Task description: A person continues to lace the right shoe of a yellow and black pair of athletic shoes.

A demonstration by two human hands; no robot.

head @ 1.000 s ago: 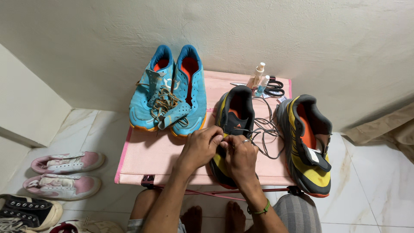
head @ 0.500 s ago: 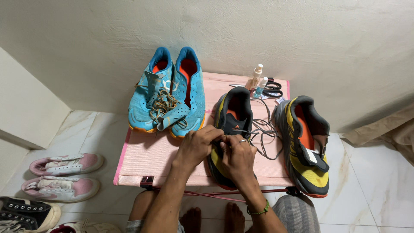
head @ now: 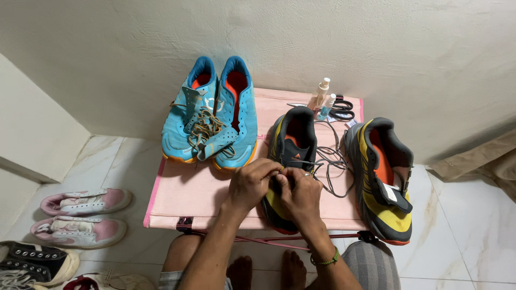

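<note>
Little has moved since half a second ago: both hands stay bunched over the toe of the black-and-yellow shoe [head: 290,161], fingers slightly shifted. At far left, pink-and-white sneakers [head: 80,215] lie on the floor. On the pink tabletop [head: 199,193], a pair of blue shoes [head: 212,113] sits against the wall. Next, the left hand [head: 252,182] and right hand [head: 301,194] touch each other, fingers pinched together on the grey lace [head: 328,161]. Further right stands the matching second shoe [head: 384,180], with small bottles [head: 324,96] and scissors [head: 342,110] behind.
</note>
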